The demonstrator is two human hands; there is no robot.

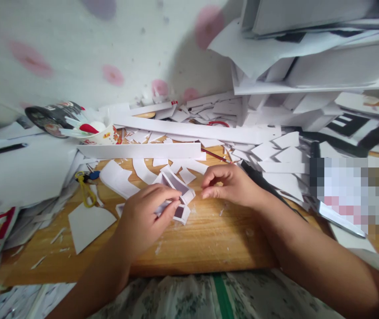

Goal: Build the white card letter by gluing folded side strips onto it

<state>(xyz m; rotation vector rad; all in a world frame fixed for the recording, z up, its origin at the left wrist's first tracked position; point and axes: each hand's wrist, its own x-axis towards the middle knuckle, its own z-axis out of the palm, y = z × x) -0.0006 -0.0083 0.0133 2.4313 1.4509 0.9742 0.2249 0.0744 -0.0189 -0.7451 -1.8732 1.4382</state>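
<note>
My left hand (151, 206) is closed over a small white box-like piece (178, 186) with a curved wall, thumb and forefinger meeting at its near edge. A second white hollow piece (183, 214), dark inside, pokes out from under those fingers on the wooden table (222, 243). Just to the right, my right hand (227, 185) hovers with its fingers curled and the thumb tip close to them in a pinch; whatever may be between the tips is too small to make out. Curved white strips (145, 170) lie behind the pieces.
Long white strips (143, 150) cross the table behind my hands. A paper cup (103, 135) holding tools and a tipped dark container (53, 117) stand back left. Yellow-handled keys (88, 190) and a white sheet (90, 223) lie left. White boards (309, 62) are stacked right.
</note>
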